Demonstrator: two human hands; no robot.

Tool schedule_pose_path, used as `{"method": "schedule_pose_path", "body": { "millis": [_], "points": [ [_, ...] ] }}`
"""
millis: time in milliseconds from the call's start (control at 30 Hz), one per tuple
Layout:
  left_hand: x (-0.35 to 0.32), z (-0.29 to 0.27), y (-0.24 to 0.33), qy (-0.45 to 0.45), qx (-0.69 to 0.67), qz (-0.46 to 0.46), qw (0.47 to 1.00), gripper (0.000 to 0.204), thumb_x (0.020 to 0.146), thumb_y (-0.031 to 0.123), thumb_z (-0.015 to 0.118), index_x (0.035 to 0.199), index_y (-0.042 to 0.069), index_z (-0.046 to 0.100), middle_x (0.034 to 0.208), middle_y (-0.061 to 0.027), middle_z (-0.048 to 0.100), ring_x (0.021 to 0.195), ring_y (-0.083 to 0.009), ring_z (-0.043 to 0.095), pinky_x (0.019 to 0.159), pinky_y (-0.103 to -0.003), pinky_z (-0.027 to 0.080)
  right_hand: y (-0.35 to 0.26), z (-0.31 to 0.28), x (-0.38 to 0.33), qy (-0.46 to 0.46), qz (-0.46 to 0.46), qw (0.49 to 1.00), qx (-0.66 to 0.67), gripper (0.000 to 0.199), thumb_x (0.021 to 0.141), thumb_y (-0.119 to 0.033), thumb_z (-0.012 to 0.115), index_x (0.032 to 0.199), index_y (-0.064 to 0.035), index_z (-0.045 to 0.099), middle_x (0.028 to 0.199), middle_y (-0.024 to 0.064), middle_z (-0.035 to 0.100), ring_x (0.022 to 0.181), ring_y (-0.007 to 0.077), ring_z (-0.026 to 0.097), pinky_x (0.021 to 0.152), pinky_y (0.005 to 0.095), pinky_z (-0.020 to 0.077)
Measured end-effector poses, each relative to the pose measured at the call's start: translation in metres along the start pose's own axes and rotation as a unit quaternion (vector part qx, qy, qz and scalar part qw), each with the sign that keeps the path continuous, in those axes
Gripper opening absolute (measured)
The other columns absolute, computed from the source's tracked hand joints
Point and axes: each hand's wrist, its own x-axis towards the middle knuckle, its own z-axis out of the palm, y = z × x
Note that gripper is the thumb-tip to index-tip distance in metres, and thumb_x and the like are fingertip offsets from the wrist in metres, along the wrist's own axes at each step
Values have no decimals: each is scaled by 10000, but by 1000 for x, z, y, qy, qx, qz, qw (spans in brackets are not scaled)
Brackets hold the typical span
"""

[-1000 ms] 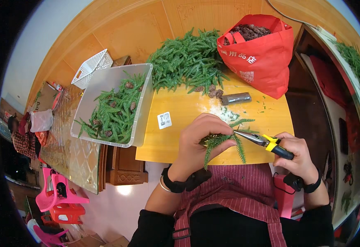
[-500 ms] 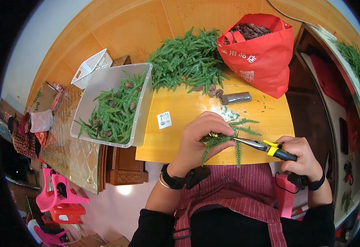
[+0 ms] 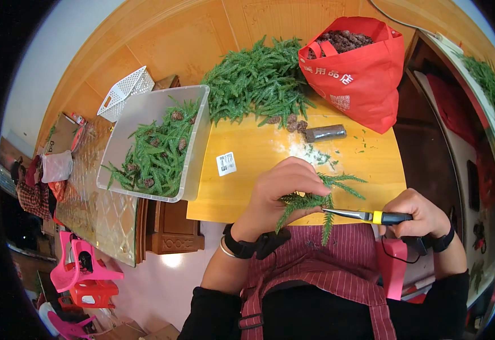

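Over the front of the yellow table (image 3: 216, 198), my left hand (image 3: 284, 190) is closed around a green artificial pine sprig (image 3: 328, 222), whose needled tips fan out past the fingers. My right hand (image 3: 420, 212) grips the pliers (image 3: 380, 217), long-nosed with black and yellow handles. Their metal tip points left and meets the middle of the sprig close to my left fingertips. What exactly the jaws pinch is too small to tell. Behind my hands lie a dark wrapped bundle (image 3: 325, 133), a few pine cones (image 3: 293, 123) and white powder with green bits (image 3: 310, 153).
A clear plastic bin (image 3: 201, 141) at the left holds sprigs with cones. At the back lies a heap of green sprigs (image 3: 259, 79). The red bag (image 3: 355, 85) beside it is full of cones. Farther left are a glass-topped table (image 3: 106, 209), pink chairs (image 3: 75, 263) and a person (image 3: 32, 195).
The pliers have turned, now lying nearly level with their handles seen closer together. My right hand has shifted slightly right and down. The sprig has moved a little right in my left hand.
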Motion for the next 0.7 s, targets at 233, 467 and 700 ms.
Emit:
{"method": "schedule_pose_path", "body": {
  "millis": [233, 467, 700],
  "points": [
    [1, 2, -1, -5, -25, 24, 999, 181, 632, 51, 728, 783, 62, 628, 778, -62, 632, 758, -228, 565, 713, -325, 429, 3, 0, -3, -23, 17, 998, 57, 476, 783, -453, 599, 727, 19, 619, 541, 25, 515, 488, 118, 480, 493, 254, 373],
    [3, 5, 2, -8, -22, 15, 1000, 163, 636, 54, 730, 763, 63, 627, 774, -57, 629, 748, -225, 561, 701, -320, 432, 8, -7, -8, -66, 45, 993, 83, 348, 782, -336, 626, 760, 11, 618, 649, 44, 576, 571, 122, 520, 551, 251, 405],
    [6, -4, 4, -6, 19, 21, 1000, 186, 618, 50, 734, 769, 59, 626, 793, -60, 629, 768, -235, 560, 720, -330, 434, -1, 3, -1, -15, -38, 998, -57, 274, 737, -265, 682, 778, -3, 613, 721, 66, 583, 701, 185, 554, 650, 285, 435]
  ]
}}
